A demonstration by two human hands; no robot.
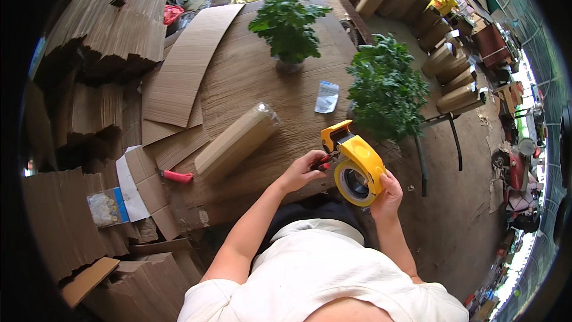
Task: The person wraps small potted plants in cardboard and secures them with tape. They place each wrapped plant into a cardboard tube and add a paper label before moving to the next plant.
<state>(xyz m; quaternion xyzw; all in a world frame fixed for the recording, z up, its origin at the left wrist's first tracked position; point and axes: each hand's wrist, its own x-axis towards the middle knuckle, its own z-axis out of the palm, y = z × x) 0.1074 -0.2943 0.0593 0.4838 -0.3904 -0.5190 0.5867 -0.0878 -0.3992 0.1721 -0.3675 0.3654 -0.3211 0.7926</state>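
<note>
My right hand [388,190] grips a yellow tape dispenser [361,150] loaded with a roll of tape [342,183]. In my left hand [300,172] is a small hand tool with red and black handles [321,162], apparently pliers. Its metal end meets the dispenser near the roll; my fingers partly hide the tool. Beyond my hands, a folded cardboard sleeve [237,141] with clear tape at its far end lies on the wooden table [241,80]. Farther back lies a white and blue packet [327,97]. A knife with a pink-red handle [177,176] rests to the left.
Leafy potted plants [288,27] stand on the table, another [386,87] at its right edge. Flat cardboard sheets [192,67] cover the left side, beside tall cardboard stacks [120,22]. Several cardboard sleeves [460,98] stand at right, past dark metal handles [420,165].
</note>
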